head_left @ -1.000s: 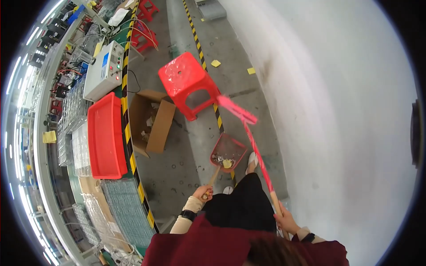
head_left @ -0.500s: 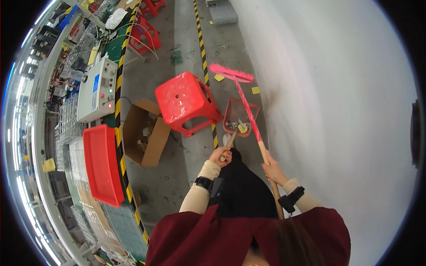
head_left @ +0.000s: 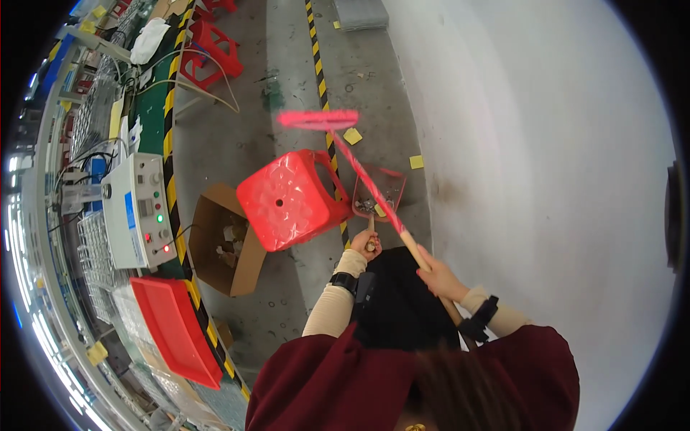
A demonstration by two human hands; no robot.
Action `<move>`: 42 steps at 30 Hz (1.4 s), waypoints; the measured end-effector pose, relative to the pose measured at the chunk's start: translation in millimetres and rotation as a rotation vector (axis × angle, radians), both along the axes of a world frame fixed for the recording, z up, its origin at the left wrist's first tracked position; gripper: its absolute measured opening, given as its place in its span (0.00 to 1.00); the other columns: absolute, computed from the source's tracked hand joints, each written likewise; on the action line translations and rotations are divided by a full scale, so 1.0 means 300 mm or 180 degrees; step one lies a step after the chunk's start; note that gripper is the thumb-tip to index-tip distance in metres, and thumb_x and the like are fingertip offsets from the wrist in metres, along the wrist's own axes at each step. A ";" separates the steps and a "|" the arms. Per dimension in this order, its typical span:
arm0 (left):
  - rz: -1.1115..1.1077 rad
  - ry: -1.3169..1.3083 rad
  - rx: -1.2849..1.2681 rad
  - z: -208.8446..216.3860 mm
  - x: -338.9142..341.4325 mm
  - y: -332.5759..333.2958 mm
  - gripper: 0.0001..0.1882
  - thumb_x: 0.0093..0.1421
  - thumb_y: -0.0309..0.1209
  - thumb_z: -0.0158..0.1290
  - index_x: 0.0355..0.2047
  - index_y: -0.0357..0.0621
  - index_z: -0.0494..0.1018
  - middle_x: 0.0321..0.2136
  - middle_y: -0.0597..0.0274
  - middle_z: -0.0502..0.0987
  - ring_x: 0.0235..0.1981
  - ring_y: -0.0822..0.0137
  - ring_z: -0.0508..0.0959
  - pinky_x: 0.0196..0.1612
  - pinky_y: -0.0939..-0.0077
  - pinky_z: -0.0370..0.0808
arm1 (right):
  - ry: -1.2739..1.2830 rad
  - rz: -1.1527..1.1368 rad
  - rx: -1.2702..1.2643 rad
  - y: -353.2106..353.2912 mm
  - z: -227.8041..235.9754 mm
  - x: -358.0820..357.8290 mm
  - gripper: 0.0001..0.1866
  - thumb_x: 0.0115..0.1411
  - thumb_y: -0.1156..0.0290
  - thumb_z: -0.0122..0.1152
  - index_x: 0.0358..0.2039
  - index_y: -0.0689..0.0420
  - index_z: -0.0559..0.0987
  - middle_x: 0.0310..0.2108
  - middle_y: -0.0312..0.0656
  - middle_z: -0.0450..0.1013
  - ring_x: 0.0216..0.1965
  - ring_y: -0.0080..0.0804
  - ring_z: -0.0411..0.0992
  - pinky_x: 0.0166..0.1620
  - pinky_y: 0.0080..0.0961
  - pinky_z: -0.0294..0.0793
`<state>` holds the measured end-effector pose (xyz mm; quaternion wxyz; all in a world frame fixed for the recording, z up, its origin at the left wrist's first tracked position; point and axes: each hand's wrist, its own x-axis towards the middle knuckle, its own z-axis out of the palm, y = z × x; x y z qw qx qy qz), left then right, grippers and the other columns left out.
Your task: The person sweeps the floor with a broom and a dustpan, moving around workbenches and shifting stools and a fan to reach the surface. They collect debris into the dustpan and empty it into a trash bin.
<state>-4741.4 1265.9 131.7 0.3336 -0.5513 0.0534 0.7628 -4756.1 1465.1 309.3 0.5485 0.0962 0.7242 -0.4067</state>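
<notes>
My right hand is wrapped round the wooden handle of a pink broom. Its bristled head points away from me, left of the yellow scraps and beyond the stool. In my left hand is the short wooden handle of a red dustpan, whose pan lies in front of me. Scraps and bits of debris are in the pan, together with a yellow piece. The broom's shaft passes over the dustpan and hides part of it.
A red plastic stool stands left of the dustpan, beside an open cardboard box. Yellow scraps lie on the floor near the white wall. At left, a workbench carries a control box and red tray.
The broom head has swung left, and its shaft slants more across the dustpan. The view has shifted, so the stool and bench sit lower. Both hands keep their holds.
</notes>
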 end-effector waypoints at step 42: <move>-0.1353 -0.0571 -0.0520 -0.160 -0.133 0.066 0.07 0.49 0.26 0.42 0.16 0.44 0.60 0.10 0.65 0.62 0.09 0.71 0.62 0.14 0.78 0.64 | -0.1920 -0.2778 0.0018 0.193 0.069 -0.033 0.32 0.55 0.74 0.43 0.57 0.39 0.44 0.14 0.32 0.56 0.10 0.18 0.53 0.13 0.17 0.58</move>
